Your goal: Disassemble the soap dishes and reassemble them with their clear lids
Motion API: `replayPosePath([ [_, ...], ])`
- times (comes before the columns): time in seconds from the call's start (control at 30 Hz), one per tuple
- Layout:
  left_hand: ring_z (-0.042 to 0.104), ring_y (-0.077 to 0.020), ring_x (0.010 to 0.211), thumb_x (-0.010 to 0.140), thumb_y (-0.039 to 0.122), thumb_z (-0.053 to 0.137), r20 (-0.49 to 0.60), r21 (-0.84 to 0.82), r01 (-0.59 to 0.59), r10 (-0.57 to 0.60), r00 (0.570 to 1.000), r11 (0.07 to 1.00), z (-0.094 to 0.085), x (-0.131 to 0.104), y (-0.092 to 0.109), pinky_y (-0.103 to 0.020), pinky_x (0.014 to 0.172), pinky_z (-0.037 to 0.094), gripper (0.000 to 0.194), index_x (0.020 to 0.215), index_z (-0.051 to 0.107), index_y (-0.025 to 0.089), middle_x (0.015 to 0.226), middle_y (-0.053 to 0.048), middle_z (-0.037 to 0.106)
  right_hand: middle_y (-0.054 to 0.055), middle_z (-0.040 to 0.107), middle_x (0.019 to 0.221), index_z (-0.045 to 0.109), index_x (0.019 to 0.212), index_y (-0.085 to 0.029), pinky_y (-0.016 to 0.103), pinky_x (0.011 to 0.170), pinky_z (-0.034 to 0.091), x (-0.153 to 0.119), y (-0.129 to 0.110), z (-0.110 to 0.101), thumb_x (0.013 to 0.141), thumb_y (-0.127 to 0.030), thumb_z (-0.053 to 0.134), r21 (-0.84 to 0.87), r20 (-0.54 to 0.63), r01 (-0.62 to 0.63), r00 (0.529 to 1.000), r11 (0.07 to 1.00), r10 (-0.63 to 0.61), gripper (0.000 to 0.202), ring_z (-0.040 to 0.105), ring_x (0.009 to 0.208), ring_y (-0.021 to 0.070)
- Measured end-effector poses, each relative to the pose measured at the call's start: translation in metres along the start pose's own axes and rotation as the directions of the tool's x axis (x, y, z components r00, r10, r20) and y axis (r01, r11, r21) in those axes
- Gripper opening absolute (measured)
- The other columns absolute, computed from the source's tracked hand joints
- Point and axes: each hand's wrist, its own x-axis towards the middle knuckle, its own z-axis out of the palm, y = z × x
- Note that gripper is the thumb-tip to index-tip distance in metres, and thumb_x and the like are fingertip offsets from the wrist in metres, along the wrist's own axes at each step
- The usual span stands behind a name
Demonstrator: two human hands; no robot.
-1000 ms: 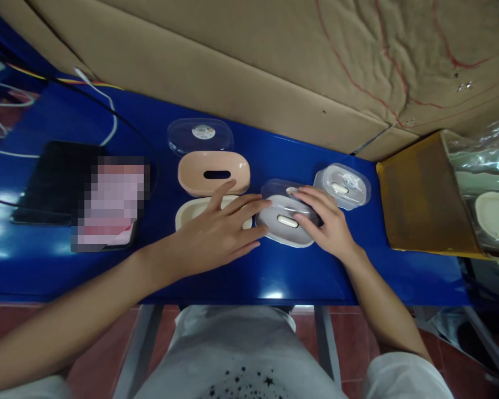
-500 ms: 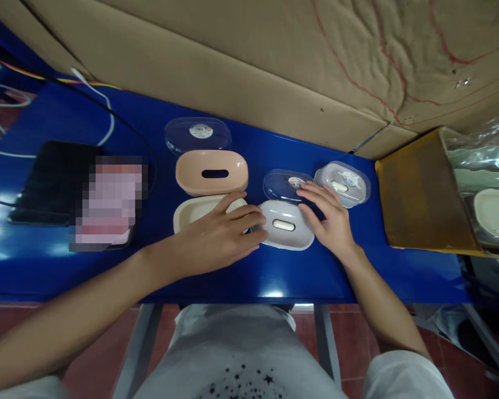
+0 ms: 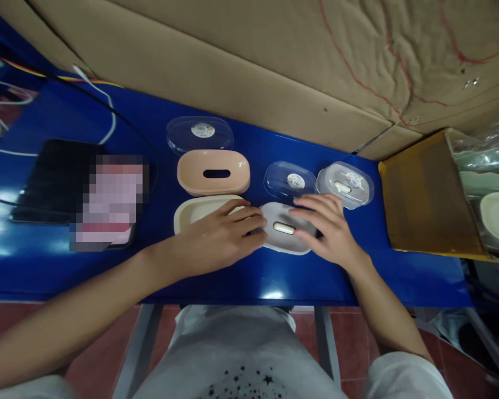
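Note:
A pale grey soap dish (image 3: pixel 274 241) with a cream oval piece in its middle slot lies on the blue table. My left hand (image 3: pixel 227 235) holds its left rim; the thumb is hidden. Over the dish's right side is my right hand (image 3: pixel 330 230), with thumb and fingers apart and nothing between them. A cream dish (image 3: pixel 187 213) is partly covered by my left hand. Behind it sits a peach dish (image 3: pixel 193 172) with an empty oval slot. Just behind the grey dish lies a clear lid (image 3: pixel 276 180) with a round label.
Another clear lid (image 3: pixel 181 133) lies at the back. A lidded grey dish (image 3: pixel 330 183) stands right of centre. At the right, a cardboard box (image 3: pixel 424 199) holds wrapped dishes. A phone (image 3: pixel 112 199), a black flat item (image 3: pixel 45 183) and cables are on the left.
My right hand has moved down and slightly left, from the clear lid onto the grey dish. The lid now lies free of my fingers. My left hand has barely moved.

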Motion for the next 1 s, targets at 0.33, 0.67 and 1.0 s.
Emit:
replayPosePath([
  [0.33,0.071,-0.0238,0.115,0.107,0.021,0.063,-0.076,-0.015,0.014,-0.015,0.997,1.0,0.005,-0.002,-0.006,-0.046,0.117,0.049,0.016,0.122,0.07,0.021,0.124,-0.008,0.075,0.005,0.08,0.133,0.067,0.14,-0.03,0.056,0.129,0.029,-0.001,-0.022,0.007,0.109,-0.051,0.064,-0.045,0.19,0.146,0.972,0.988,-0.135,0.038,0.07,0.13,0.0262],
  [0.67,0.068,-0.0244,0.098,0.104,0.02,0.067,-0.212,0.027,-0.022,0.027,0.977,0.999,0.003,0.001,0.002,-0.042,0.096,0.056,0.016,0.12,0.064,0.018,0.109,-0.008,0.074,0.002,0.084,0.123,0.072,0.128,-0.026,0.047,0.117,0.039,0.003,-0.019,-0.003,0.111,-0.036,0.063,-0.037,0.064,0.184,0.981,0.982,-0.181,0.022,0.076,0.113,0.0214],
  [1.0,0.069,-0.0269,0.111,0.106,0.02,0.063,-0.062,0.085,-0.035,0.04,0.997,0.996,0.003,0.001,0.006,-0.047,0.106,0.052,0.012,0.116,0.069,0.019,0.122,-0.01,0.075,0.002,0.084,0.123,0.074,0.129,-0.029,0.046,0.116,0.041,0.004,-0.006,-0.001,0.111,-0.035,0.063,-0.071,0.044,0.086,0.996,0.994,-0.083,0.022,0.076,0.117,0.0233],
])
